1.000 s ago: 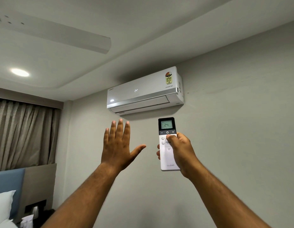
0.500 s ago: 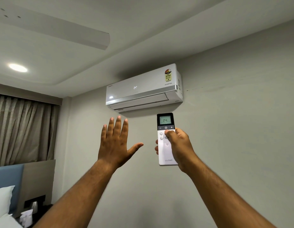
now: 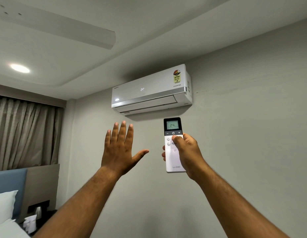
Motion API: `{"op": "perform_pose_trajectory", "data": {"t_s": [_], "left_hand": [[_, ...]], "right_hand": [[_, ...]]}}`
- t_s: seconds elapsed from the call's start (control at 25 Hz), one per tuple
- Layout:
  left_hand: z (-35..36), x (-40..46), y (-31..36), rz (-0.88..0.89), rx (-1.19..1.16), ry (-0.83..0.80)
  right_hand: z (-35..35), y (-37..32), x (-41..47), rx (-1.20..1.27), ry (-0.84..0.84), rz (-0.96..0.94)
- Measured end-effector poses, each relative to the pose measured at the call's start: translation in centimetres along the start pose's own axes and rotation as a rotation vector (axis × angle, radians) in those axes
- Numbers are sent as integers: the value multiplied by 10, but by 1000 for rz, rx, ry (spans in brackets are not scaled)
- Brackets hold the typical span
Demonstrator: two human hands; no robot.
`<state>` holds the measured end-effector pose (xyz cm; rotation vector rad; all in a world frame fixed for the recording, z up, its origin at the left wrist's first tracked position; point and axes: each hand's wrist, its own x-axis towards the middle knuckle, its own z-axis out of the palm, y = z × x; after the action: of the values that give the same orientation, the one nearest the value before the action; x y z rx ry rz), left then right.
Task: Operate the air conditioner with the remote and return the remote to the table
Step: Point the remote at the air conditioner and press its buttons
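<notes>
A white split air conditioner (image 3: 149, 91) hangs high on the grey wall, its front showing 24 and its flap slightly open. My right hand (image 3: 187, 152) holds a white remote (image 3: 172, 158) upright just below the unit's right half; the remote's small screen reads 24 and my thumb rests on the buttons under the power key. My left hand (image 3: 120, 150) is raised flat beside it, palm toward the wall, fingers spread, holding nothing. No table surface shows apart from a dark corner at the lower left.
A ceiling fan blade (image 3: 63, 30) and a round ceiling light (image 3: 20, 68) are at the upper left. Beige curtains (image 3: 25, 133) cover the left wall. Below them are a blue headboard (image 3: 10, 181), a white pillow (image 3: 4, 206) and a dark bedside table (image 3: 44, 215) with small items.
Both hands and the air conditioner sit slightly higher in the view than a second ago. My thumb has crept up a little on the remote's buttons. Both displays still read 24.
</notes>
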<state>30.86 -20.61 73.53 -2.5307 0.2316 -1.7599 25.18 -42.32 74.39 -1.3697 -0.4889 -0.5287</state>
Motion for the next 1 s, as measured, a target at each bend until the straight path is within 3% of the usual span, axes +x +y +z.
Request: {"op": "perform_pose_trajectory", "data": {"t_s": [1.0], "left_hand": [[-11, 4, -13, -28, 3, 4]], "right_hand": [[12, -5, 4, 4, -28, -2]]}}
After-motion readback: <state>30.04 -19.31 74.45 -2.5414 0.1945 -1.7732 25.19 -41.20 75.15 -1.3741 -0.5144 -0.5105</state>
